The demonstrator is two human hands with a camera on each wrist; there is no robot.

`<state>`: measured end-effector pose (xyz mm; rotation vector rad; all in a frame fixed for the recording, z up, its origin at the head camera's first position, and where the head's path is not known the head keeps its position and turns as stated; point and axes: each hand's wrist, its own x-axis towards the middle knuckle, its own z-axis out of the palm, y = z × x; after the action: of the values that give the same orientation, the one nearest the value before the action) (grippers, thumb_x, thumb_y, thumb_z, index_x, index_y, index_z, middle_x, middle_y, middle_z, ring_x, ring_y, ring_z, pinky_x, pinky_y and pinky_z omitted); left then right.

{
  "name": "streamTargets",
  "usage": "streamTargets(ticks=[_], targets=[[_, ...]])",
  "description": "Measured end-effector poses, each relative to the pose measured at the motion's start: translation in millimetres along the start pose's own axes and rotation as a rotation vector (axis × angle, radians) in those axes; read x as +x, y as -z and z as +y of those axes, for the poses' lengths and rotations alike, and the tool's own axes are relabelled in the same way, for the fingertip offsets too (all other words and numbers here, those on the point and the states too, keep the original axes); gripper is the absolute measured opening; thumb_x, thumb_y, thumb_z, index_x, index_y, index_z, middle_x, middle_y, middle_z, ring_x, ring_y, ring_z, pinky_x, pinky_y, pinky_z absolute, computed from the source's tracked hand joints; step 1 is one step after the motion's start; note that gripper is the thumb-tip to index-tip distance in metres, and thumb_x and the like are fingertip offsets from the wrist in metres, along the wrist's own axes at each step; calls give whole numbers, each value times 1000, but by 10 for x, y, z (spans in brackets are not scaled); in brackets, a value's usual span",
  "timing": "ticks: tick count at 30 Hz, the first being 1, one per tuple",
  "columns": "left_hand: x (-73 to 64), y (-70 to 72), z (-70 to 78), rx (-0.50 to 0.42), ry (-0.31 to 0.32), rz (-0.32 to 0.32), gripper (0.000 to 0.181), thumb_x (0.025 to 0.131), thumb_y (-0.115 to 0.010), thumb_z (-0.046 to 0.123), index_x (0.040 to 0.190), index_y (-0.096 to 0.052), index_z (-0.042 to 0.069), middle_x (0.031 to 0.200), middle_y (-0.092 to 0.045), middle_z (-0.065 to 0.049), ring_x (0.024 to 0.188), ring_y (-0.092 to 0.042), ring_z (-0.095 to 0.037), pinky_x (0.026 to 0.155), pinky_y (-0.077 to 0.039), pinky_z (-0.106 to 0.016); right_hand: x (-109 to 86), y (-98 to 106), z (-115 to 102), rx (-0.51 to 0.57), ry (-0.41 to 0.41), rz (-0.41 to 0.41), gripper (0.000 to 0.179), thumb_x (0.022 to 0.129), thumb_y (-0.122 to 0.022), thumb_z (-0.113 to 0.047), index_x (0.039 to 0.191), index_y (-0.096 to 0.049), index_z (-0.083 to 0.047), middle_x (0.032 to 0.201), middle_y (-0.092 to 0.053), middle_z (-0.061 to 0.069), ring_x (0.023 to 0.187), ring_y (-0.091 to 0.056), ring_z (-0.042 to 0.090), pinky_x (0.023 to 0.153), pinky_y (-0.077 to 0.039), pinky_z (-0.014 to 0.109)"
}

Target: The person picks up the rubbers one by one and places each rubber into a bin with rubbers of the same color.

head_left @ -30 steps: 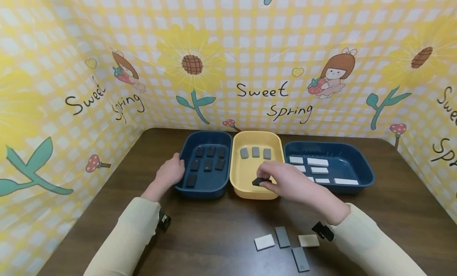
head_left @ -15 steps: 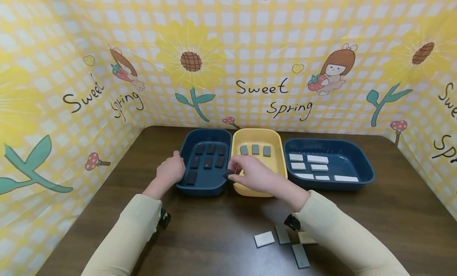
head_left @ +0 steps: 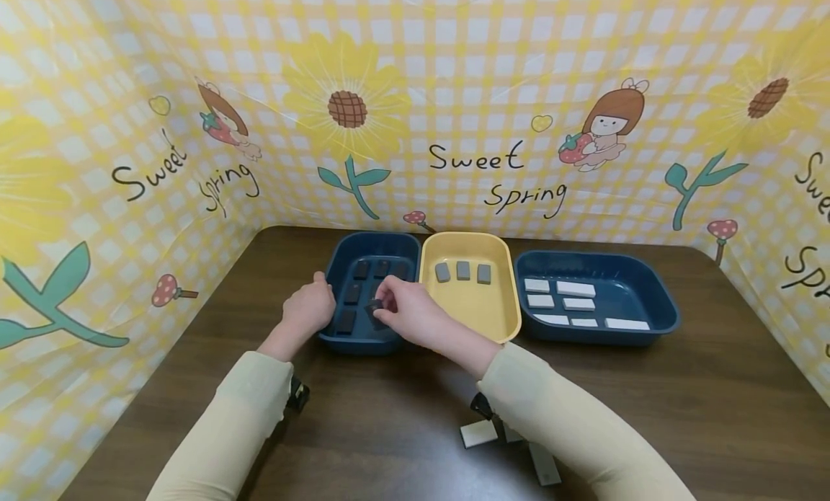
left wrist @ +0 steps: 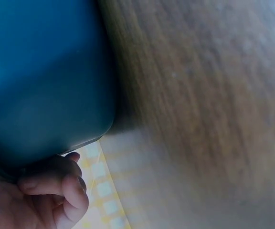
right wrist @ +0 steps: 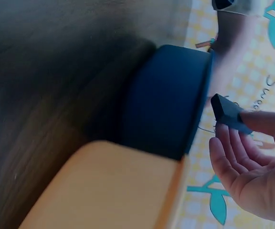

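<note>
My right hand [head_left: 415, 312] pinches a small black block [right wrist: 227, 113] between thumb and fingers, above the left blue bin [head_left: 372, 347]. Several more black blocks [head_left: 346, 321] lie in rows in that bin, some hidden behind the hand. At the bin's left side, my left hand [head_left: 309, 308] grips the rim; the left wrist view has its curled fingers [left wrist: 75, 193] against the bin's edge. Next to it stands a yellow bin [head_left: 470, 306] with three grey blocks [head_left: 463, 270] near its back.
A wide blue bin [head_left: 642, 285] on the right holds several white blocks [head_left: 576, 290]. Near the table's front lie a white block [head_left: 478, 434] and a grey block [head_left: 545, 465], partly covered by my right sleeve [head_left: 551, 407]. Patterned cloth [head_left: 480, 112] walls the wooden table [head_left: 363, 429].
My right hand has carried the black block leftward, from over the yellow bin to over the left blue bin. The left hand stays at the bin's side.
</note>
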<state>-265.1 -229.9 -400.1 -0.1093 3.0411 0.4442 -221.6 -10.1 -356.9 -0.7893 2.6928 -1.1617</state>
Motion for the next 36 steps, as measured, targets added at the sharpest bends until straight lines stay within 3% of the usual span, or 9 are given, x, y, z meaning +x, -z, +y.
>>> streamTargets(ticks=[5, 11, 18, 25, 31, 36], targets=[[-8, 15, 3, -1, -7, 6, 47, 105, -31, 20, 138, -31, -14, 89, -61, -28, 74, -60, -37, 71, -50, -55, 163, -170, 11, -99, -7, -16, 23, 92, -68, -13, 112, -56, -9, 92, -64, 3, 77, -59, 13, 71, -52, 21], [-19, 29, 7, 4, -8, 12, 46, 105, -33, 20, 135, -33, -14, 84, -60, -25, 71, -59, -36, 69, -51, -53, 336, -332, 74, -201, -84, -69, 17, 91, -69, -13, 103, -57, -9, 91, -64, 5, 77, -58, 14, 72, -50, 24], [-29, 39, 14, 2, 3, 3, 45, 105, -33, 21, 135, -34, -12, 78, -58, -20, 67, -58, -33, 62, -50, -46, 445, -422, 104, -203, -100, -97, 14, 92, -69, -13, 98, -57, -9, 78, -59, 1, 71, -57, 13, 64, -49, 23], [-28, 53, 21, 13, -3, 19, 44, 105, -34, 21, 133, -35, -13, 78, -59, -21, 67, -58, -34, 63, -50, -48, 506, -444, 124, -212, -104, -84, 12, 92, -68, -14, 97, -60, -7, 78, -59, 2, 70, -57, 13, 63, -48, 24], [-19, 31, 16, 5, -4, 13, 45, 105, -34, 21, 135, -34, -13, 77, -59, -20, 66, -58, -33, 63, -50, -48, 501, -454, 95, -307, -172, -174, 17, 94, -65, -19, 101, -67, -4, 76, -62, 4, 65, -59, 13, 62, -51, 24], [-22, 7, 12, 11, -6, 3, 45, 105, -33, 21, 135, -34, -13, 76, -58, -20, 65, -57, -33, 61, -50, -47, 507, -448, 96, -338, -167, -272, 12, 91, -67, -12, 100, -68, -3, 78, -60, 4, 69, -57, 17, 63, -49, 25]])
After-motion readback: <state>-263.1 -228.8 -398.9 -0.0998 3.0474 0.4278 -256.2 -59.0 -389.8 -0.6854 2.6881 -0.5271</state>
